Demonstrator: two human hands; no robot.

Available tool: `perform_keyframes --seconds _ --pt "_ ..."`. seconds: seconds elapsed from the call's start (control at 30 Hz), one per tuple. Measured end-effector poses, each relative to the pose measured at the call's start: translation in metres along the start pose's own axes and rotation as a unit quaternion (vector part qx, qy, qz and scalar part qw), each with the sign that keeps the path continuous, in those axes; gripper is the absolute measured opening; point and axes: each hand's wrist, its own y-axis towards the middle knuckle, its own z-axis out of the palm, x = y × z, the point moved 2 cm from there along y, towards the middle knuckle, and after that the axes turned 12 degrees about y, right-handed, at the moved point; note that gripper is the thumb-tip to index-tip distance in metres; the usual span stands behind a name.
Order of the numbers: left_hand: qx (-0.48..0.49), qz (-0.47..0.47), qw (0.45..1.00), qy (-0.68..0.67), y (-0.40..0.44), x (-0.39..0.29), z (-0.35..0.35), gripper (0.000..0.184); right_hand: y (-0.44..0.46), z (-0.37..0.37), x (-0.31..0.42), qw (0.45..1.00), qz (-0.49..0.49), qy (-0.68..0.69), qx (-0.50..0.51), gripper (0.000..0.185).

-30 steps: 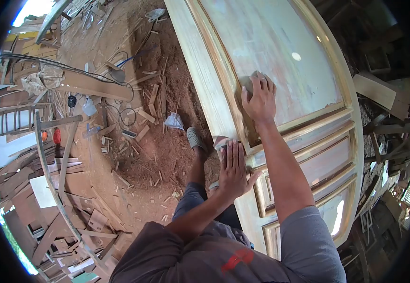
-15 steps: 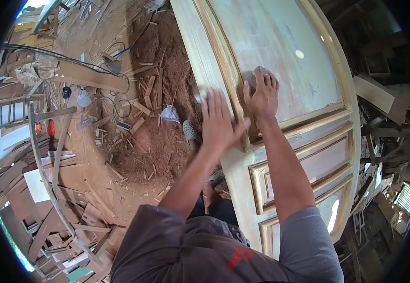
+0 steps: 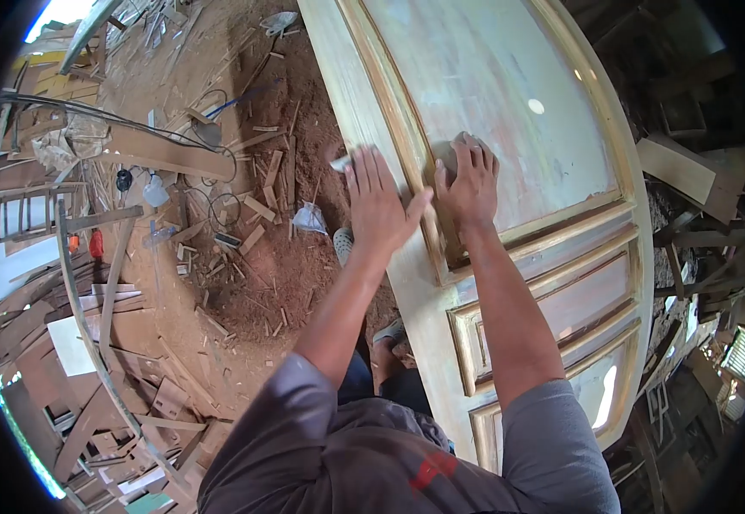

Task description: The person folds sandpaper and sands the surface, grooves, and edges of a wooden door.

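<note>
A large pale wooden door (image 3: 428,313) with raised gold-brown mouldings lies in front of me. My left hand (image 3: 378,201) rests flat on its left border, fingers together and thumb out to the side. Under those fingertips a small pale piece of sandpaper (image 3: 341,163) sticks out past the door's edge; most of it is hidden by the hand. Just across the moulding (image 3: 406,146), my right hand (image 3: 473,193) lies with spread fingers on the large smooth panel (image 3: 526,154), near its lower left corner. Nothing shows in it.
Sawdust and wood offcuts (image 3: 257,206) cover the floor to the left, with a small white plastic bag (image 3: 310,218) and black cables (image 3: 107,107). My sandalled foot (image 3: 388,332) stands beside the door. Stacked boards (image 3: 681,176) and timber fill the dark right side.
My left hand, blurred before, has slid a little up and outward along the door's border with the sandpaper. The right hand stays on the panel. The whole view has shifted slightly.
</note>
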Motion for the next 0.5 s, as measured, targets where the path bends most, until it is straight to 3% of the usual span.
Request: perform_keyframes --seconds 0.1,0.2,0.33,0.43,0.5 --pt "0.084 0.061 0.995 0.009 -0.068 -0.033 -0.012 0.119 0.001 -0.001 0.0 1.0 -0.018 0.011 -0.01 0.043" --pt "0.084 0.086 0.991 -0.058 -0.098 -0.048 -0.023 0.12 0.001 -0.001 -0.001 1.0 -0.017 0.013 -0.014 0.045" --pt "0.019 0.0 0.998 -0.054 -0.002 -0.027 -0.004 0.113 0.0 -0.001 -0.001 1.0 -0.004 0.005 0.0 0.044" --pt "-0.011 0.009 0.998 -0.068 0.007 -0.019 -0.003 0.114 -0.001 -0.002 -0.001 1.0 -0.005 0.006 -0.002 0.043" --pt "0.018 0.049 0.998 -0.035 -0.021 -0.024 -0.006 0.116 0.002 -0.001 0.001 1.0 -0.012 0.007 -0.009 0.044"
